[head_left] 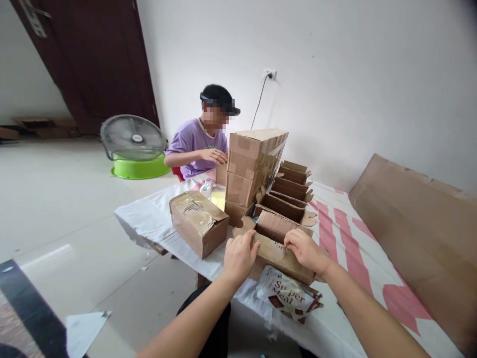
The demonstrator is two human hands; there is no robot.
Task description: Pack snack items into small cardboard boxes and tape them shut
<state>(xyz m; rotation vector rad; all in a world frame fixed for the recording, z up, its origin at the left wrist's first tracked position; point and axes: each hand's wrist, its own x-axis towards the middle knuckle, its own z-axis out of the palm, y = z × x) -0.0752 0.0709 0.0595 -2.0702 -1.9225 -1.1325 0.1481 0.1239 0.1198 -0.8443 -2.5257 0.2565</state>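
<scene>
An open-topped cardboard box stands near the front of the table, close to me. My left hand has its fingers curled over the left part of the box's near flap. Toward the right end of that same flap, my right hand is closed with fingers and thumb together. In front of the box lies a crumpled printed plastic pouch with "Super Meal" on it. To the left sits a closed, taped carton. What lies inside the open box is mostly hidden.
Several open cardboard boxes line up behind, beside a tall stack of taped cartons. A co-worker sits across, one hand at a box. A large cardboard sheet leans at the right; a fan stands on the floor.
</scene>
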